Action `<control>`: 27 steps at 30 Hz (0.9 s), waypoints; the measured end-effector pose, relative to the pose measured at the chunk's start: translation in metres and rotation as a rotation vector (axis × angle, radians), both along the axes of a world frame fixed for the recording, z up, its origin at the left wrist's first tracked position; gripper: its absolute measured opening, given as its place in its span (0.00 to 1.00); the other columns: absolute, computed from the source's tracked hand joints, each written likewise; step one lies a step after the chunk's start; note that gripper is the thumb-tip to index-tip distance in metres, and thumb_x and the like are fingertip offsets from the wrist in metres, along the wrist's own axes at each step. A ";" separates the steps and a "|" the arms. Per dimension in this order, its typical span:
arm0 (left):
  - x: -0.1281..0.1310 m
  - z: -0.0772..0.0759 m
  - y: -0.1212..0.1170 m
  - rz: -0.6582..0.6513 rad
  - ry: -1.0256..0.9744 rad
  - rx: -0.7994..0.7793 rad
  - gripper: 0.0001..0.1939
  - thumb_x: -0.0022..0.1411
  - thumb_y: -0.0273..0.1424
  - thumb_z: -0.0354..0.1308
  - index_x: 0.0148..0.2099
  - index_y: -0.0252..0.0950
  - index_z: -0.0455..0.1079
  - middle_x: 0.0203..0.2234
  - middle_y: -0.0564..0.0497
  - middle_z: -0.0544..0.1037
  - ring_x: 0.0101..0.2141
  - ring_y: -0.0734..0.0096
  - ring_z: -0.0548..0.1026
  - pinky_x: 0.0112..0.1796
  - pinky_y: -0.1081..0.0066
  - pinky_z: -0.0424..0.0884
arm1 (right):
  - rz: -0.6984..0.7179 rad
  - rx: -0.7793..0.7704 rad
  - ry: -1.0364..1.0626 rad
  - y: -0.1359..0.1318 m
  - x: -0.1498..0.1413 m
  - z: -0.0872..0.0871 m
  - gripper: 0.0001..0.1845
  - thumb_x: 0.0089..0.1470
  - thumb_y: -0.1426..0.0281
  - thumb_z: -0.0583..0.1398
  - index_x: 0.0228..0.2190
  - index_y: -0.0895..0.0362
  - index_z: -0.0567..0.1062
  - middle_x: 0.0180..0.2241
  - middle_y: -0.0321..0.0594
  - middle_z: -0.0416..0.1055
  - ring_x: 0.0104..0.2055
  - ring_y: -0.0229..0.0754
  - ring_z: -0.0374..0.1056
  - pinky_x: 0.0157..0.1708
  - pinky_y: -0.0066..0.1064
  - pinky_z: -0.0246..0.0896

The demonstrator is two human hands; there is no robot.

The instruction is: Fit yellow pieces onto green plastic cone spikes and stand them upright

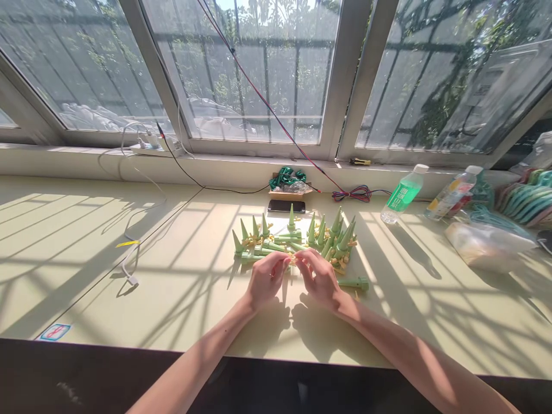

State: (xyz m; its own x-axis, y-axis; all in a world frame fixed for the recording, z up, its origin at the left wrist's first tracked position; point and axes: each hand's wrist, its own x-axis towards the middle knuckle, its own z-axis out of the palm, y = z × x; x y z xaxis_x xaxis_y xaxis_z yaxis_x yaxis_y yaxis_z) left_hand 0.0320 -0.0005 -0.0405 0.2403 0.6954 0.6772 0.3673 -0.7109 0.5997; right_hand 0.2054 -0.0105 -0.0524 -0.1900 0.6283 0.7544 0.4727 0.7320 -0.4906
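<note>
My left hand and my right hand meet over the table, fingertips pinched. Between them is a small pale yellow piece, which both seem to grip; its exact shape is too small to make out. Just beyond my hands stand several green cone-shaped plastic parts, points up, with small yellow pieces around their bases. More green parts lie on their sides among them, partly hidden by my fingers. Beside my right wrist lies a green tube-like part.
Behind the green parts lie a black phone and a small cardboard box holding green material. Two bottles, one with a green label, stand to the right near a plastic bag. A white cable trails across the left side.
</note>
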 end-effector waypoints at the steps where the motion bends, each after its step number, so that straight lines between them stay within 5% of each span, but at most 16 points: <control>1: 0.000 0.000 0.000 0.006 0.003 -0.001 0.11 0.72 0.33 0.53 0.37 0.35 0.72 0.25 0.52 0.75 0.23 0.77 0.70 0.24 0.77 0.68 | -0.004 0.001 0.000 0.000 0.000 0.000 0.08 0.69 0.71 0.52 0.43 0.55 0.72 0.37 0.43 0.73 0.32 0.39 0.70 0.27 0.28 0.67; 14: 0.001 0.005 -0.002 0.169 -0.139 -0.125 0.10 0.71 0.37 0.54 0.40 0.36 0.69 0.25 0.54 0.74 0.22 0.75 0.73 0.21 0.77 0.66 | -0.092 0.009 0.069 0.000 -0.001 0.003 0.09 0.69 0.70 0.52 0.41 0.55 0.72 0.34 0.42 0.73 0.29 0.38 0.69 0.24 0.27 0.65; 19: 0.000 0.008 0.000 0.181 -0.083 -0.141 0.11 0.70 0.38 0.54 0.44 0.35 0.69 0.35 0.49 0.77 0.23 0.74 0.74 0.24 0.73 0.70 | -0.106 0.027 0.066 0.001 -0.001 0.003 0.08 0.68 0.71 0.53 0.41 0.56 0.72 0.35 0.42 0.74 0.28 0.37 0.68 0.24 0.27 0.65; 27: 0.000 0.005 0.001 0.130 0.064 -0.118 0.07 0.66 0.34 0.59 0.44 0.36 0.70 0.35 0.51 0.78 0.21 0.78 0.69 0.23 0.74 0.68 | -0.112 0.048 0.084 0.003 0.000 0.003 0.08 0.68 0.71 0.53 0.42 0.56 0.72 0.35 0.42 0.73 0.31 0.38 0.71 0.24 0.27 0.67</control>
